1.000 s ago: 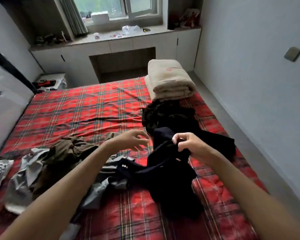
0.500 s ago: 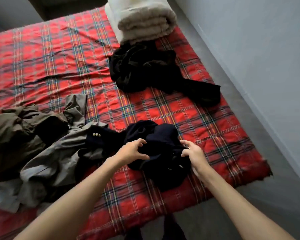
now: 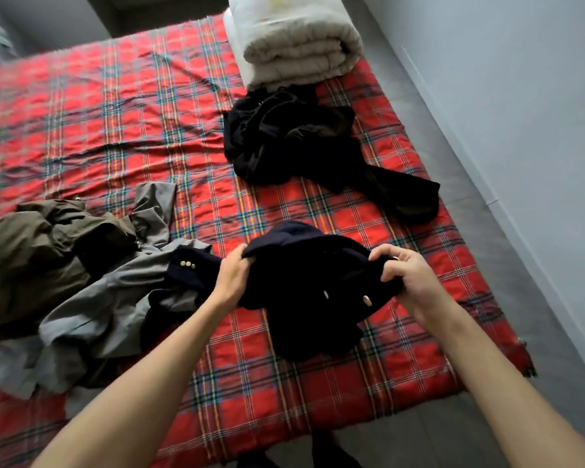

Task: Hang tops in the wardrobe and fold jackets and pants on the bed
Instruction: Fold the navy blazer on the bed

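Navy jacket [image 3: 304,282]: dark, bunched up near the near edge of the bed, gripped at its upper edge by both hands; the lower part drapes onto the bed cover.
Jacket front: two pale buttons [image 3: 325,294] show between the hands.
Jacket sleeve: trails to the left; its cuff [image 3: 187,264] carries three pale buttons and lies on the grey garment.
Left hand [image 3: 232,275]: at the jacket's left side, fingers [image 3: 238,255] curled and clamped on a fold of the cloth.
Right hand [image 3: 399,275]: at the jacket's right side, fingers [image 3: 385,256] curled over and clamped on the bunched edge.
Bed [image 3: 132,106]: covered with a red plaid cloth, creased across the middle.
Grey garment [image 3: 115,298]: crumpled, left of the jacket, touching its sleeve.
Olive garment [image 3: 38,251]: crumpled, at the far left, partly overlapping the grey one.
Black garment [image 3: 294,143]: loose heap beyond the jacket and apart from it, one limb stretched toward the right edge of the bed.
Beige blanket [image 3: 301,45]: folded thick, at the far right of the bed, just behind the black heap and touching it.
Wall [image 3: 520,96]: pale, running along the right.
Floor [image 3: 480,238]: grey strip between the bed and the wall.
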Demonstrator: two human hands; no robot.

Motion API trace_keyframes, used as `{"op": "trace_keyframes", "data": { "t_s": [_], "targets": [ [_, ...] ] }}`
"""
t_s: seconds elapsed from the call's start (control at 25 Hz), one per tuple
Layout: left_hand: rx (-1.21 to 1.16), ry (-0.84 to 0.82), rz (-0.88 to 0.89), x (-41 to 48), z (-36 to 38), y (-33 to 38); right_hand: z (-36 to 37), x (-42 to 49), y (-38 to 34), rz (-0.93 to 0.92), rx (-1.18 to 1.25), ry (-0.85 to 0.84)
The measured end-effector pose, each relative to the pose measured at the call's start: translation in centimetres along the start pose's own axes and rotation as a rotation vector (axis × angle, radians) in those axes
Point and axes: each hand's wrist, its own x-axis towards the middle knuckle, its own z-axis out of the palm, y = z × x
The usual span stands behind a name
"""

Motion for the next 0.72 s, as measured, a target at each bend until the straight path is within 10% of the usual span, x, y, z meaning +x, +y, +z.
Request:
{"op": "trace_keyframes", "data": {
  "t_s": [0.12, 0.32, 0.52, 0.72],
  "targets": [
    [0.099, 0.102, 0.151, -3.6, -5.6, 6.7, -0.5, -0.2, 1.3, -0.131, -0.569, 0.165],
    [0.383, 0.353, 0.433, -11.1, -12.3, 15.1, 4.6, -2.5, 0.9, -0.418, -0.864, 0.191],
    [0.548, 0.484, 0.674, -17.8, -19.5, 19.2, 12.9, -6.1, -8.6, -1.031, -0.765, 0.009],
    [0.579, 0.701, 0.624, -21.6, -25.1, 18.9, 18.0, -10.4, -15.3, -1.099, -0.65, 0.029]
  ]
}}
